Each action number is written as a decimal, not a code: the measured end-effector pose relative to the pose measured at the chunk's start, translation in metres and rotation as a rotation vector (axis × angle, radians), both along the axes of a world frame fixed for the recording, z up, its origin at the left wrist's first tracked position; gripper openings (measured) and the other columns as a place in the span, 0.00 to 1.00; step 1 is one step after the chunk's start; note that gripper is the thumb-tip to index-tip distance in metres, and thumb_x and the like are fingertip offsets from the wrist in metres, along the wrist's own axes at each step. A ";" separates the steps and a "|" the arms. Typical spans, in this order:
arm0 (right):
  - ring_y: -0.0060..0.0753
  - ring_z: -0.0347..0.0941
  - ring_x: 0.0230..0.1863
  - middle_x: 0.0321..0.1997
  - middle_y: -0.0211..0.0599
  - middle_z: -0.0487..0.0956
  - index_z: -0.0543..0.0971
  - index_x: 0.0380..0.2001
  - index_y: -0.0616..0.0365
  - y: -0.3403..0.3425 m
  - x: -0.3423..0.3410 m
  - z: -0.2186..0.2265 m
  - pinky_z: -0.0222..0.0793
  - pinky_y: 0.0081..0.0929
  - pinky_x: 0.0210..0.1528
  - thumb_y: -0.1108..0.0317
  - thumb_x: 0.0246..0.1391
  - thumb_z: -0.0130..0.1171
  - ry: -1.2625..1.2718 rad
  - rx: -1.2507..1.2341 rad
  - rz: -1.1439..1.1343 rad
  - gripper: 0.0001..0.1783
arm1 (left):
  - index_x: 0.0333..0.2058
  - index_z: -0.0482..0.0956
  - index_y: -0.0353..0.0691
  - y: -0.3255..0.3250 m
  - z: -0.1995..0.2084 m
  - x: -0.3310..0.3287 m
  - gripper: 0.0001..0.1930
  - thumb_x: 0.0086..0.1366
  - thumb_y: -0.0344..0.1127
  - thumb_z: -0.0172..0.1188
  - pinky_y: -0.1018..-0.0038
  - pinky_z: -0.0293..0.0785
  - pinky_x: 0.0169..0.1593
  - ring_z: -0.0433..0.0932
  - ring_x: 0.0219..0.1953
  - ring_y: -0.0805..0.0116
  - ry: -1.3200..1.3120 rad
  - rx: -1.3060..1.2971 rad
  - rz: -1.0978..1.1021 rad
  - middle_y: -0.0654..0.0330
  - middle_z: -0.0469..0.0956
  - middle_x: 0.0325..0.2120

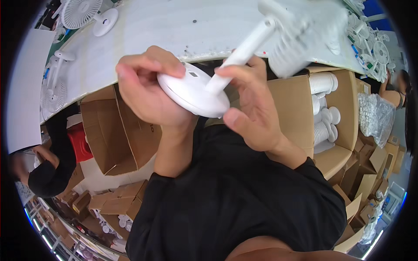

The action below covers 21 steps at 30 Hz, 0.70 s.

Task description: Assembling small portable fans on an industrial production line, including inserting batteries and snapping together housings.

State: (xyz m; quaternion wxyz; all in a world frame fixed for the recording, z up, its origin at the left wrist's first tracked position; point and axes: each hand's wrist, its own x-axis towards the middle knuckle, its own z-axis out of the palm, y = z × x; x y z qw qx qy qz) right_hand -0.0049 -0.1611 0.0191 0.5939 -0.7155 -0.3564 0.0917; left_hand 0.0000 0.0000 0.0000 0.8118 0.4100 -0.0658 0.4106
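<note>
Near table: two hands gripping one white fan, one round base, one stem.

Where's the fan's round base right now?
In the head view, the round base is just left of centre, between the left hand and right hand, above the black shirt.

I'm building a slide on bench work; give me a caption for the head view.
A white fan, its round base in the left hand, the right hand at its stem.
</note>
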 end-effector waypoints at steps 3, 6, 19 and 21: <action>0.41 0.48 0.70 0.71 0.41 0.53 0.67 0.64 0.56 0.022 0.003 -0.002 0.46 0.43 0.70 0.63 0.56 0.62 0.298 0.098 0.003 0.33 | 0.31 0.71 0.40 0.010 0.000 0.000 0.25 0.77 0.49 0.31 0.78 0.60 0.25 0.64 0.19 0.72 -0.103 0.251 -0.029 0.60 0.72 0.15; 0.42 0.52 0.69 0.69 0.44 0.55 0.67 0.64 0.58 0.041 0.009 -0.004 0.48 0.42 0.69 0.66 0.57 0.60 0.485 0.145 0.041 0.32 | 0.29 0.70 0.42 0.026 -0.004 0.000 0.25 0.77 0.48 0.29 0.78 0.60 0.26 0.64 0.20 0.72 -0.094 0.468 0.017 0.61 0.70 0.15; 0.41 0.57 0.67 0.68 0.48 0.60 0.53 0.71 0.61 0.064 0.000 -0.024 0.50 0.32 0.68 0.67 0.54 0.63 0.642 0.516 0.336 0.45 | 0.25 0.73 0.41 0.061 0.015 0.001 0.23 0.76 0.44 0.35 0.79 0.58 0.29 0.60 0.22 0.73 0.075 0.264 -0.179 0.63 0.69 0.16; 0.41 0.57 0.67 0.68 0.48 0.60 0.53 0.71 0.61 0.062 0.001 -0.019 0.51 0.32 0.68 0.66 0.54 0.64 0.722 0.504 0.362 0.45 | 0.24 0.72 0.41 0.055 0.020 -0.006 0.23 0.75 0.44 0.35 0.79 0.57 0.29 0.60 0.22 0.73 0.073 0.361 -0.125 0.63 0.69 0.17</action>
